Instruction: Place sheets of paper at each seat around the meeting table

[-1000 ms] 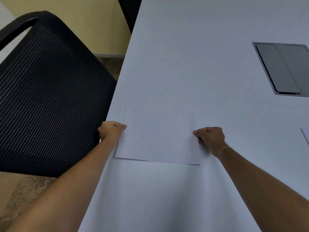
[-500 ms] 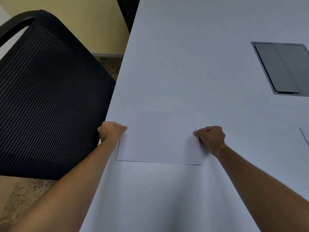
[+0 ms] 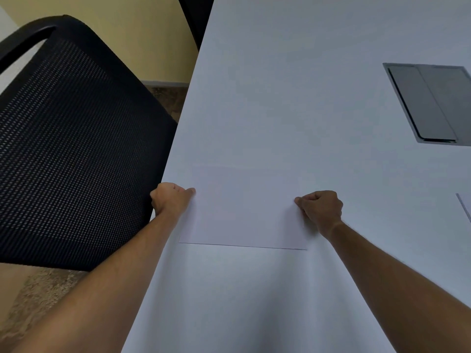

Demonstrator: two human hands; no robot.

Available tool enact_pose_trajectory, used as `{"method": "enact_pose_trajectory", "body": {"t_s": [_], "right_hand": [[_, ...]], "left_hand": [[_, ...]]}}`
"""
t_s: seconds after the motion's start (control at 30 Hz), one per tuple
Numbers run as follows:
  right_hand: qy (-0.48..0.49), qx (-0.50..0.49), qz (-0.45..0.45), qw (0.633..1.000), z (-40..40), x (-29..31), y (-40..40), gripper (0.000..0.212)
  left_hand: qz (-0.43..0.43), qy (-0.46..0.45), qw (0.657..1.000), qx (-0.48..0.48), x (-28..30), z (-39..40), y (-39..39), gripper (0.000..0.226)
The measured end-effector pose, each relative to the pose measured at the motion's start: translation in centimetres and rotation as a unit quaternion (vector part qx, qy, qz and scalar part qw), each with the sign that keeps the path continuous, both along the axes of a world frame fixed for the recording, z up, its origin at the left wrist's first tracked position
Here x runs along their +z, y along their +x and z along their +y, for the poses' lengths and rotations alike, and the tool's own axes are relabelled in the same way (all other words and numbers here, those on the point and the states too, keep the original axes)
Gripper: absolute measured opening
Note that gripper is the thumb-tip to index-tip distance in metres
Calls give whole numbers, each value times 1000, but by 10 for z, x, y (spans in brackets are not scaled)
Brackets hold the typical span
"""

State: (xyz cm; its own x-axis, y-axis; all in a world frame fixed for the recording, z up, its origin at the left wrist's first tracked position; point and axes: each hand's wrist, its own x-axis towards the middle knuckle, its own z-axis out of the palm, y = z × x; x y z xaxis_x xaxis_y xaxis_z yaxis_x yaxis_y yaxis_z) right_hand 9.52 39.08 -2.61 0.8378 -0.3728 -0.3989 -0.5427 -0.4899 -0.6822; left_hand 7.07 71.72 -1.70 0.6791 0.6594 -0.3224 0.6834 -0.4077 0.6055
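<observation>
A white sheet of paper (image 3: 244, 210) lies flat on the white meeting table (image 3: 293, 98), close to the table's left edge and in front of a black mesh chair (image 3: 71, 149). My left hand (image 3: 170, 198) pinches the sheet's left edge with curled fingers. My right hand (image 3: 319, 210) pinches the right edge the same way. Both forearms reach in from the bottom of the view. The sheet's near edge shows as a thin dark line.
A grey metal cable hatch (image 3: 430, 103) is set into the table at the right. The corner of another sheet (image 3: 465, 207) shows at the right border. A second dark chair (image 3: 196, 14) stands at the far end. Speckled floor lies under the mesh chair.
The sheet and both hands have barely shifted, a touch to the right on the table. Both hands keep hold of the sheet's edges.
</observation>
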Motion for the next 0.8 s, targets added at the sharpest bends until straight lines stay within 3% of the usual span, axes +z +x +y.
{"method": "enact_pose_trajectory", "body": {"t_s": [0.13, 0.2, 0.37, 0.47, 0.6, 0.8], "right_hand": [[-76, 47, -32, 996, 7, 6, -7, 26], [-123, 105, -68, 985, 11, 9, -14, 39], [-266, 245, -127, 924, 16, 25, -24, 72], [-309, 283, -138, 897, 16, 35, -30, 88], [-342, 307, -152, 875, 14, 45, -40, 97], [-366, 311, -165, 862, 1, 65, -63, 99]], "left_hand": [[-28, 51, 995, -81, 11, -12, -3, 32], [-32, 91, 984, -149, 15, -22, -7, 52], [-52, 220, 923, -312, 24, -48, -22, 87], [-60, 257, 885, -383, 28, -57, -24, 96], [-64, 315, 835, -447, 38, -70, -29, 98], [-83, 332, 811, -475, 55, -93, -35, 100]]}}
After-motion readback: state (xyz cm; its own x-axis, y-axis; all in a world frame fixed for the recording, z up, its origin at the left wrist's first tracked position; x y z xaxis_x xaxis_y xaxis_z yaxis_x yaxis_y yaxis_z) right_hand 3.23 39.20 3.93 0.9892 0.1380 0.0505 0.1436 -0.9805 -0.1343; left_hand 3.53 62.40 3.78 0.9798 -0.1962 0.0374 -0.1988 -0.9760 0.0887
